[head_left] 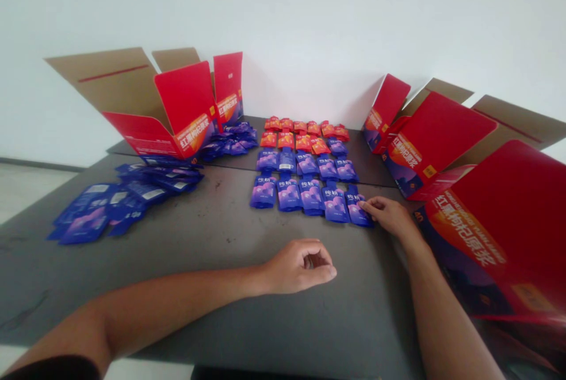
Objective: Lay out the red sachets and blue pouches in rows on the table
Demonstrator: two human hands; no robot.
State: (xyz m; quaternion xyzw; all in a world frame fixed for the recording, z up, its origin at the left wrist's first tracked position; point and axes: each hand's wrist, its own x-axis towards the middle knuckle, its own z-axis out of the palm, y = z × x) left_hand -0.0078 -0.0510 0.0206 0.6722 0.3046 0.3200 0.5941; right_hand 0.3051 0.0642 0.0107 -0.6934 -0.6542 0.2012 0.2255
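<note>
Right hand [391, 215], head view: fingers drawn narrow at right edge of purple pouch [357, 213], firmness of grip cannot tell; pouch just left of it, right end of nearest row on tabletop [212, 262], long axis near-to-far; left hand [297, 266] curled closed, seemingly bare, farther off

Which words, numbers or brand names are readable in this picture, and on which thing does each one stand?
"红黑枸杞原浆": nearest right red box; also the large left red box.
"YUANJIANG": small letters above those characters on the nearest right box; the letters before it are unclear.
"纯粉": blue pouches; second character uncertain.
Too small or blurred: smaller print on the blue pouches, print on the red pouches.
</note>
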